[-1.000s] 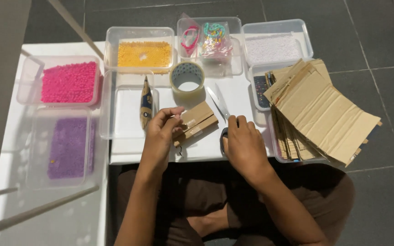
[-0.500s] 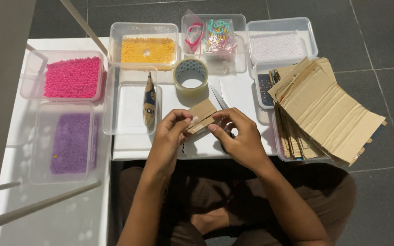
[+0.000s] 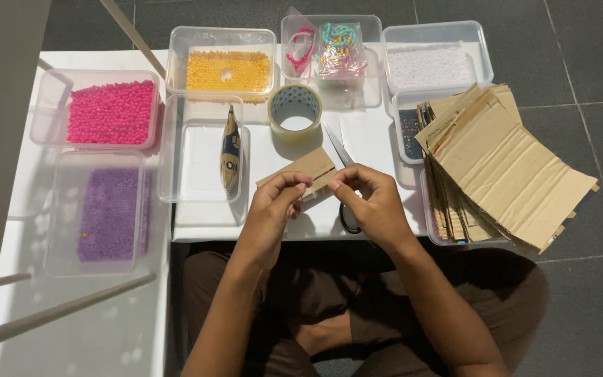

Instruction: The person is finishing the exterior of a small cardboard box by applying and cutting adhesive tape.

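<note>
A second ago the right hand (image 3: 375,206) lay flat on the table over the scissors (image 3: 343,174), apart from the small cardboard piece (image 3: 306,171). Since then it has lifted and come left to pinch the piece's right side. The left hand (image 3: 273,206) (already on the piece before) now grips its near edge, the card raised between both hands.

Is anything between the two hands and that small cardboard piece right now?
Nothing visible. The left hand and right hand both pinch the small cardboard piece directly, above the white table. The tape roll lies behind it, and the scissors lie partly under the right hand.
</note>
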